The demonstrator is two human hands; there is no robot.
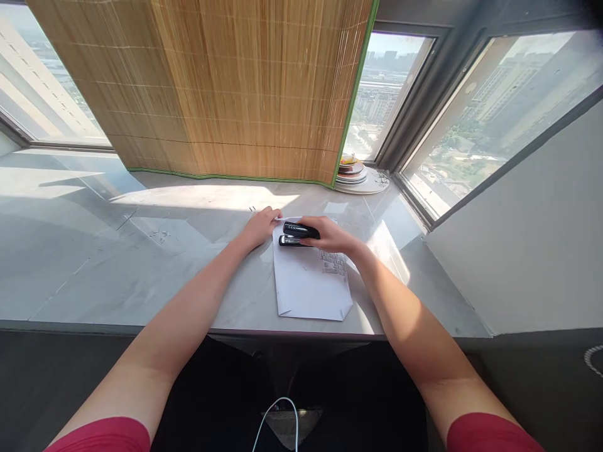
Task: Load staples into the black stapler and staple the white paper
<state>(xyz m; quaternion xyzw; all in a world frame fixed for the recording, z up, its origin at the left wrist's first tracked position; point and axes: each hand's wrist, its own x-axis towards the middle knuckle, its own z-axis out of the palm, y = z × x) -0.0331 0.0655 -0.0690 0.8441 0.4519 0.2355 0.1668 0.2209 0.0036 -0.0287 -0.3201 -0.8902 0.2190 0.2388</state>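
From where I stand, everything hangs on how the stapler (298, 230) lies to the paper (311, 292). The paper is flat on the sill (117, 282) in front of the person, its long side running away from the body. The stapler lies crosswise over its upper part, long axis left to right, mouth pointing left. The right hand (332, 235) has it by the back end, palm over the top, fingers curled around it.

The left hand (260, 227) is at the paper's far left corner, fingertips bent onto an edge that lifts a little; they look to be pinching it, though the thumb is hidden from me. That puts the stapler's mouth just beside the left fingertips and closer to the body than the far edge. A gap shows between its upper arm and base. I can't tell whether any paper sits in that gap, or whether the base touches the sheet beneath.
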